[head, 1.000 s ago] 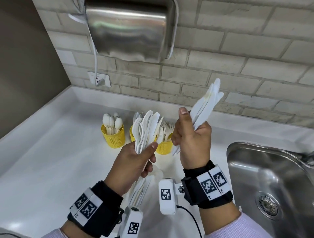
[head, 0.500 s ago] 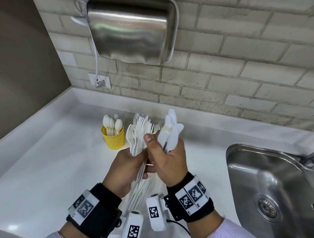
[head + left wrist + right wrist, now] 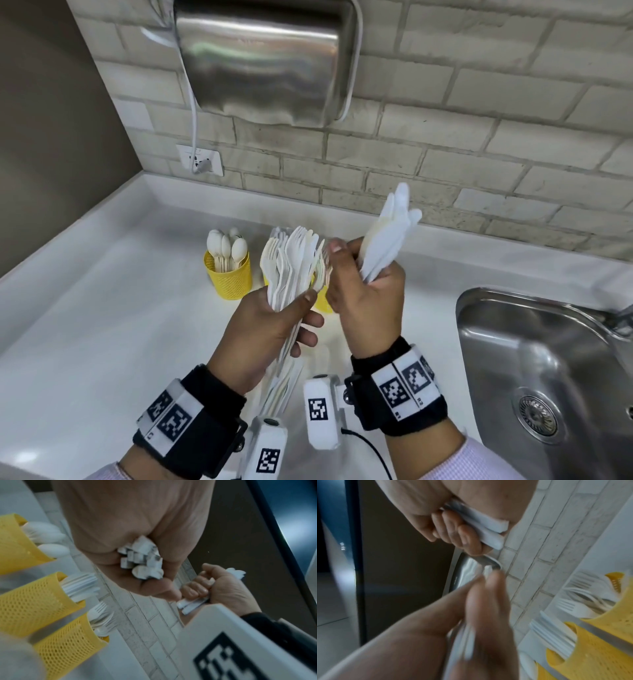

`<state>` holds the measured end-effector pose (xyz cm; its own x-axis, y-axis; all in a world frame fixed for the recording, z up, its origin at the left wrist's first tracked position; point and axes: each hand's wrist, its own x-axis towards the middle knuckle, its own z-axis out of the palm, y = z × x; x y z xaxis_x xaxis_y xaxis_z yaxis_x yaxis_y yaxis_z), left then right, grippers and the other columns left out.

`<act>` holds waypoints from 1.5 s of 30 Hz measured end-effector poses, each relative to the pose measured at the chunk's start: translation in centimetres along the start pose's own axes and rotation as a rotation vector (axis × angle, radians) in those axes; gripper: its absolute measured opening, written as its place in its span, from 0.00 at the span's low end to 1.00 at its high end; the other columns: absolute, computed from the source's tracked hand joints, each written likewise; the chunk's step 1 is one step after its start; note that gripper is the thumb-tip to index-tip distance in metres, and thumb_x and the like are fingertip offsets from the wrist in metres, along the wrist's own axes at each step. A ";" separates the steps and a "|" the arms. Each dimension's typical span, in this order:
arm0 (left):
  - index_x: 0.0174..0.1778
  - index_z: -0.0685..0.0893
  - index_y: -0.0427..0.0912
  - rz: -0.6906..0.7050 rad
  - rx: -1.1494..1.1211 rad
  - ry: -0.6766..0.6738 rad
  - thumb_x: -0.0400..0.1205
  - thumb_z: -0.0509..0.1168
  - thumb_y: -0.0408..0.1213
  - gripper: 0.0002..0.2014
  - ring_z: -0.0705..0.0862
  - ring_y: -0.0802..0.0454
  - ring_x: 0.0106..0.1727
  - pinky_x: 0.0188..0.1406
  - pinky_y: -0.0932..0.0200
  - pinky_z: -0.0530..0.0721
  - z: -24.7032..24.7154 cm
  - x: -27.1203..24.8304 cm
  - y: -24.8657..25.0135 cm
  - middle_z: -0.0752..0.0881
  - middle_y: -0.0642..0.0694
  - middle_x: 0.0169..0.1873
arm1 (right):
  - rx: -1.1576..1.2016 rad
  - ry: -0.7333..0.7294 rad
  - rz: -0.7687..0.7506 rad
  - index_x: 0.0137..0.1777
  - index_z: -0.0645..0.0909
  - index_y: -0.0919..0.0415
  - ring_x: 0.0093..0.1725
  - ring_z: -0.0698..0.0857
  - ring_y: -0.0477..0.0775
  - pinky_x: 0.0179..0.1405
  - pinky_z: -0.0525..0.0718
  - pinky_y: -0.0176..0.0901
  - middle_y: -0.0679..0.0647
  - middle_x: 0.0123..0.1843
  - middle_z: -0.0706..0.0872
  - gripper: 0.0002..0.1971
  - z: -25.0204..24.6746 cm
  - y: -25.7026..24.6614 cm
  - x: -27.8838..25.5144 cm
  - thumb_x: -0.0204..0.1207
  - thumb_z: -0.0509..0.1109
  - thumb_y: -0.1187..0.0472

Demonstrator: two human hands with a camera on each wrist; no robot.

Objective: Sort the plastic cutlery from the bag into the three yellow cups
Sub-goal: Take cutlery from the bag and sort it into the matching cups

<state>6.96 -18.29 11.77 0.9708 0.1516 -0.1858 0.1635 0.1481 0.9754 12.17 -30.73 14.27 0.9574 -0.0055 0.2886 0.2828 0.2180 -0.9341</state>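
The unsorted plastic cutlery (image 3: 294, 263) stands fanned in the left hand (image 3: 263, 329), thumb and fingers clamped round the handles so the heads spread apart, likely to make each type easy to pick out. It sits just in front of the three yellow cups, hiding all but the spoon cup (image 3: 228, 274). Right of the fan, the right hand (image 3: 366, 301) clenches a bunch of knives (image 3: 390, 236), blades angled up and away, probably gathered for one drop into the knife cup (image 3: 34, 601). Farther right lies the sink (image 3: 548, 370).
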 end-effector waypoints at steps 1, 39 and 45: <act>0.57 0.89 0.44 0.030 0.031 0.017 0.86 0.71 0.42 0.08 0.87 0.42 0.31 0.26 0.55 0.79 -0.1 0.0 0.0 0.93 0.36 0.39 | -0.028 0.032 0.002 0.32 0.81 0.53 0.23 0.75 0.52 0.32 0.74 0.45 0.46 0.23 0.78 0.12 -0.3 0.1 0.7 0.74 0.77 0.51; 0.48 0.86 0.42 0.179 0.189 -0.088 0.85 0.71 0.41 0.06 0.73 0.45 0.21 0.19 0.62 0.72 -0.5 -0.2 0.0 0.89 0.41 0.31 | -0.024 -0.254 0.256 0.40 0.77 0.76 0.19 0.64 0.54 0.22 0.65 0.40 0.58 0.20 0.69 0.16 -3.5 0.2 2.9 0.82 0.75 0.63; 0.49 0.86 0.37 0.161 0.160 -0.105 0.86 0.71 0.40 0.08 0.71 0.44 0.23 0.21 0.59 0.72 -0.5 -0.3 -0.1 0.87 0.41 0.30 | 0.047 -0.108 0.231 0.45 0.78 0.66 0.20 0.68 0.55 0.19 0.67 0.39 0.58 0.22 0.72 0.10 -3.2 -0.7 3.7 0.87 0.69 0.61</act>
<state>6.59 -17.85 11.69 0.9981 0.0575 -0.0210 0.0226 -0.0276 0.9994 15.75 -34.03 15.29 0.9839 0.1535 0.0914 0.0514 0.2469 -0.9677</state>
